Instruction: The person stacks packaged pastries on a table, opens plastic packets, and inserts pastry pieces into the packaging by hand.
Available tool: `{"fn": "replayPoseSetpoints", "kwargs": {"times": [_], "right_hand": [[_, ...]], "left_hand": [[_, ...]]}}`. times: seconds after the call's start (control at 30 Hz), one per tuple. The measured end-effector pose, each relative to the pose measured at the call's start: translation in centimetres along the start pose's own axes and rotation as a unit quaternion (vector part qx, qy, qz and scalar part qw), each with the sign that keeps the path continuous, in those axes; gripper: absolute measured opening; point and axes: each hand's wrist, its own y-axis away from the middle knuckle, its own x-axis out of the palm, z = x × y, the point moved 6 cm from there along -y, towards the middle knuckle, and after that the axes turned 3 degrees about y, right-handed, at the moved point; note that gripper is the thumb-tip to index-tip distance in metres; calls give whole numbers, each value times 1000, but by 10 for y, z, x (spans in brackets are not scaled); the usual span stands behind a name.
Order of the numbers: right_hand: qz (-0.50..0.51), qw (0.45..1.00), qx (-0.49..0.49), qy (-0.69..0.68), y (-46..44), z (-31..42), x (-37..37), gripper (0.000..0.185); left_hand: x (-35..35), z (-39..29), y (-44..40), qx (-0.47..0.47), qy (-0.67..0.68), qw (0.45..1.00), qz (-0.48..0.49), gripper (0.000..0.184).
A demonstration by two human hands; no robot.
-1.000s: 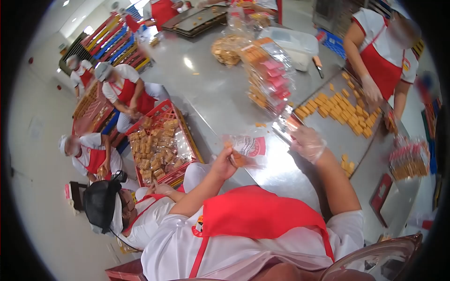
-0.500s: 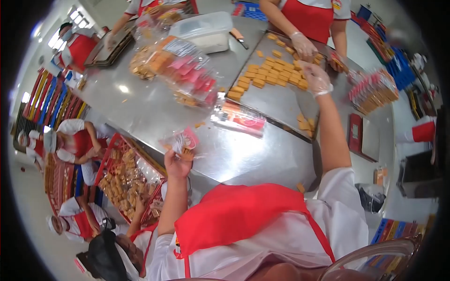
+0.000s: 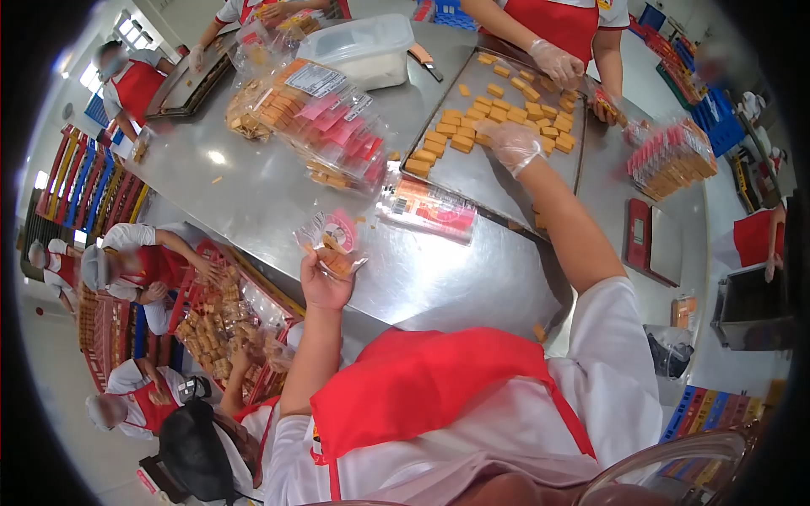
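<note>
As right hand [image 3: 513, 145] reaches, left hand [image 3: 327, 282] pinches

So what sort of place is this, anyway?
It looks like the packing area of a bakery or snack factory: a metal tray holds small golden-brown baked pieces, filled clear packets lie beside it, and several people wear red aprons.

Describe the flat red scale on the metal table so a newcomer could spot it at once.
On the big shiny metal table, find the wide dark-rimmed tray of golden rectangular biscuits. To its right in the picture, below the row of clear, pink-labelled packets, lies the flat red scale. Unlike them, it has a red body and small display.
</note>
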Motion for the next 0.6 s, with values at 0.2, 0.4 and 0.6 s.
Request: {"fn": "replayPoseSetpoints", "kwargs": {"times": [0.2,0.4,0.6], "right_hand": [[55,998,-8,23,17,6,17,33],[61,986,100,-121,17,4,23,25],[27,994,23,-103,-13,41,15,18]], "left_hand": [[-7,-1,7,7,21,1000,19,42],[-21,-3,0,-14,44,995,93,32],[1,0,9,22,-33,999,-24,22]]}}
